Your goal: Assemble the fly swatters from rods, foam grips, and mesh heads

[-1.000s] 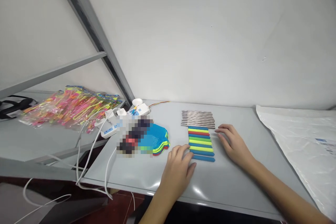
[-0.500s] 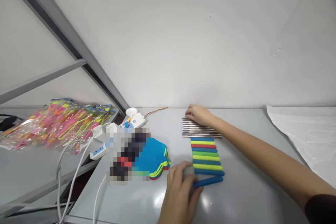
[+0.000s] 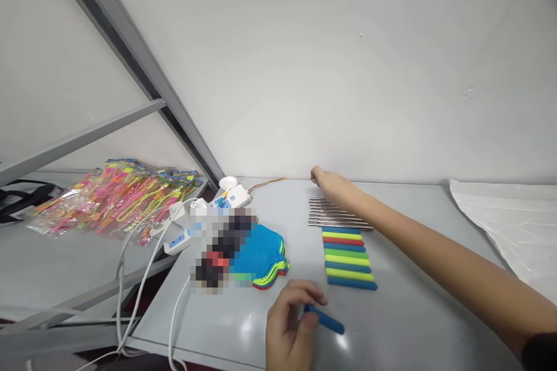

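Note:
My left hand (image 3: 289,322) holds a blue foam tube (image 3: 328,322) at one end, between thumb and curled fingers; its free end slants down to the right over the table. Just beyond lies a row of blue, yellow, red and green tubes (image 3: 348,261), side by side. A bundle of thin metal rods (image 3: 328,211) lies behind that row. Above the rods' far edge, my right hand (image 3: 328,181) is closed in a pinch; a small dark end, seemingly of a metal rod, shows at its fingertips, and the rest is hidden.
Left of the tubes is a stack of perforated plastic paddle heads (image 3: 261,252), blue on top, beside a pixelated patch. White power strips (image 3: 230,200) and cables (image 3: 143,278) run along the table's left side. Bagged colourful items (image 3: 126,197) lie farther left. White sheeting (image 3: 500,214) lies at right.
My left hand has drawn the blue tube away from the row and turned it. My right hand has risen off the metal rods toward the wall. The view has shifted slightly.

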`<state>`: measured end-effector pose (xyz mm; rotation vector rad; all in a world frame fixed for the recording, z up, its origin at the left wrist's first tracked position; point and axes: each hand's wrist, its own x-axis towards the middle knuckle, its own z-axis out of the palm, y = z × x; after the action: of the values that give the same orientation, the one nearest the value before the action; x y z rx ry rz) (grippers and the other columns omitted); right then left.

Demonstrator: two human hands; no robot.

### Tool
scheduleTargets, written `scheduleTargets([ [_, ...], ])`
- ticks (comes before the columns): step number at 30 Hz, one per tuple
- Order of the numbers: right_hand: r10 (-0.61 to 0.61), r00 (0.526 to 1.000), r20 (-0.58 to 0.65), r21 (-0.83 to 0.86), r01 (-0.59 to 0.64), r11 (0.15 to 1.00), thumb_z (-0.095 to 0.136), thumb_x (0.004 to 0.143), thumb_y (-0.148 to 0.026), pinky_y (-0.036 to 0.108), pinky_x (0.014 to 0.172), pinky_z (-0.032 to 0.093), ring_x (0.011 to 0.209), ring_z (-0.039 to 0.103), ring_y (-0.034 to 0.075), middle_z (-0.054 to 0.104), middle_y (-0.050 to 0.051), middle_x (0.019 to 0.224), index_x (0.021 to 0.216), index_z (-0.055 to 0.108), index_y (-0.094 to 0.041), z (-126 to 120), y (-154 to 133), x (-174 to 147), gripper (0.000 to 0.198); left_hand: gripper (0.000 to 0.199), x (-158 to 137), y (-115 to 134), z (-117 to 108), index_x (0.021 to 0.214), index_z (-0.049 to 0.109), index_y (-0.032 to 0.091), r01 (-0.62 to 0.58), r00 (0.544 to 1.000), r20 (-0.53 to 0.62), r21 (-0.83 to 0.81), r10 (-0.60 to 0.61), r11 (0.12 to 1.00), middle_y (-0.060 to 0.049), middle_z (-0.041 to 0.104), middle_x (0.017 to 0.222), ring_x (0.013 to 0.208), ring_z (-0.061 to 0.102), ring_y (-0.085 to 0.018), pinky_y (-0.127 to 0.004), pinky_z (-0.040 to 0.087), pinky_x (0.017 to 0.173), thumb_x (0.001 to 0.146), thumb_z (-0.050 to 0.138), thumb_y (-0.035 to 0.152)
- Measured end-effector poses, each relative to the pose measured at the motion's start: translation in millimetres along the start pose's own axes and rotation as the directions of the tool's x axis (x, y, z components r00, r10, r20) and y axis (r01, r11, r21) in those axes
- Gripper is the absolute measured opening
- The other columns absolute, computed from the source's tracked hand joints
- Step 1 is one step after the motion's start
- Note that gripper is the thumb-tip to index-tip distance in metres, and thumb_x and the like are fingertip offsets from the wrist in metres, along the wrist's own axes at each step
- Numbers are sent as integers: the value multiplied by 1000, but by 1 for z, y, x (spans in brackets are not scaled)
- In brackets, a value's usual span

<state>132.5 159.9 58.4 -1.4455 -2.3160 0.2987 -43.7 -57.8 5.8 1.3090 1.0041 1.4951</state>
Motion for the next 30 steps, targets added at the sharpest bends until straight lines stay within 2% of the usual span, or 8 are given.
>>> scheduleTargets([
  [4,53,954,-295,128,-15,992,26,100,-30,32,67,43,74,55,18,58,6,90,107,41,-22,-28,-26,-47,18,25,-13,-3,22,89,52,22,75,997,-25,-114,-78,991,0,62,69,67,60,-16,-29,46,67,94,49,46],
  [6,157,791,-592,436,150,887,39,97,-33,31,63,42,68,50,16,52,2,84,102,41,-25,-38,-42,-80,10,26,-19,-7,36,89,52,21,80,997,12,-89,-79,993,2,56,65,60,53,-13,-26,44,62,94,48,46],
  [7,247,728,-640,565,227,793,43,96,-35,29,58,39,62,46,15,47,0,78,98,43,-26,-43,-51,-97,9,26,-21,-8,43,88,52,20,66,997,31,-51,-64,997,1,53,67,61,51,-13,-26,42,61,94,48,45],
  [8,324,705,-631,669,282,688,44,95,-36,28,53,35,57,41,14,42,-3,71,92,44,-26,-47,-59,-114,10,26,-23,-9,50,87,52,20,45,997,56,-1,-45,999,1,52,71,63,49,-13,-25,42,62,94,48,44],
  [12,470,788,-398,913,286,292,39,97,-39,25,44,21,47,21,11,23,-7,56,72,42,-24,-64,-88,-170,29,23,-25,-6,69,83,52,19,-25,975,222,200,-20,980,-3,51,82,77,50,-15,-28,41,71,97,42,34],
  [15,487,820,-301,953,273,129,39,95,-38,25,41,18,45,15,11,17,-7,54,67,36,-24,-75,-103,-192,31,23,-24,-4,72,83,51,19,-22,958,280,278,-59,960,-3,53,86,81,51,-16,-28,40,75,99,38,28],
  [19,471,829,-302,948,312,59,38,94,-32,24,41,18,44,13,11,14,-8,52,65,37,-24,-78,-118,-199,30,21,-24,-4,70,83,49,20,15,941,312,343,-128,939,-1,53,81,77,51,-16,-28,41,73,98,37,29],
  [30,419,863,-282,950,311,-2,39,93,-32,22,39,17,44,11,9,15,-9,51,65,40,-23,-79,-123,-195,29,16,-24,-8,69,82,46,20,-65,918,387,362,-87,930,-2,53,84,82,51,-18,-29,39,73,96,39,23],
])
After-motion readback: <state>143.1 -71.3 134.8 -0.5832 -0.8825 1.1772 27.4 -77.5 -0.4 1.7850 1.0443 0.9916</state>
